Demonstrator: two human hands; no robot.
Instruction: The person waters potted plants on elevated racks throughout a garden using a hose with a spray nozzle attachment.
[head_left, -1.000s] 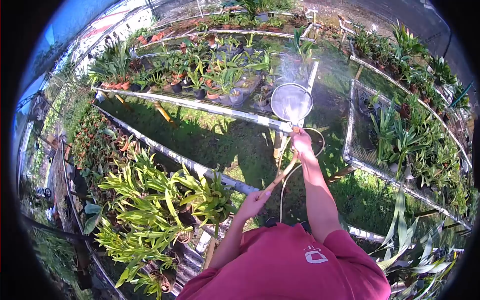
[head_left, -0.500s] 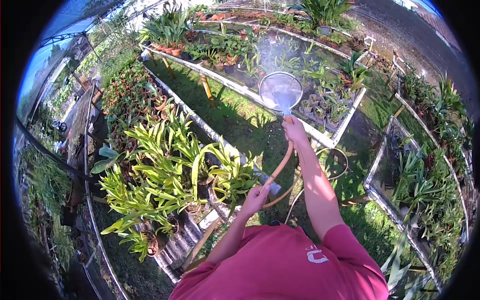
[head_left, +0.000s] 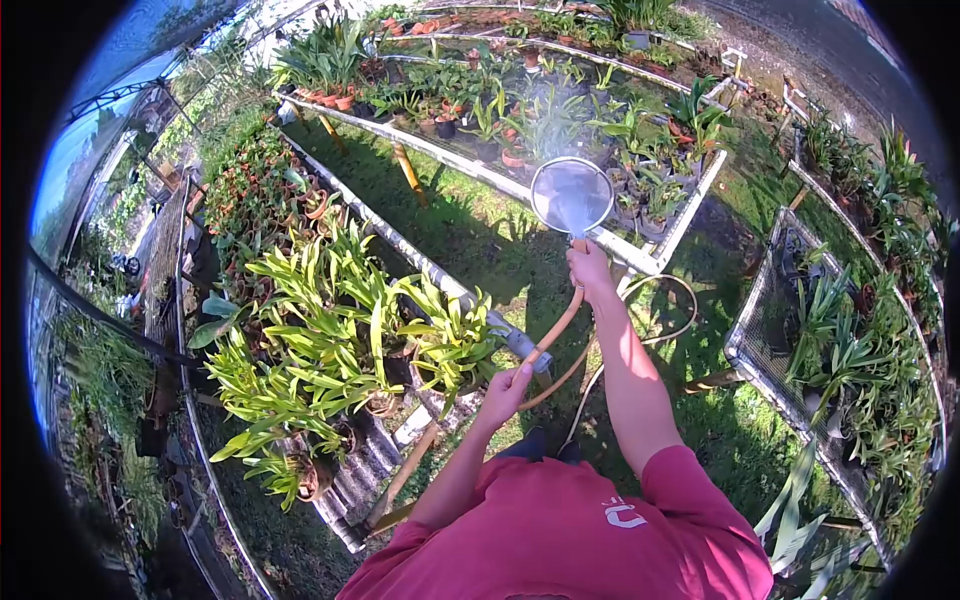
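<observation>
The head point(head_left: 572, 195) is held at upper centre by the right hand point(head_left: 588, 268), fingers closed round its neck; the hose point(head_left: 563, 322) is pinched by the left hand's point(head_left: 505, 393) fingers. If pulled, the pale loop point(head_left: 692, 300) could be snagged at the table's point(head_left: 691, 211) corner; pots point(head_left: 445, 128) could be tipped by close spray.

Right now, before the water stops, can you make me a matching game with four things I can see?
1. T-shirt
2. left hand
3. right hand
4. round spray head

A. gripping the hose nearer the T-shirt
B. spraying water
C. pinkish red
D. gripping close to the spray head

Pairs: 1-C, 2-A, 3-D, 4-B
</observation>
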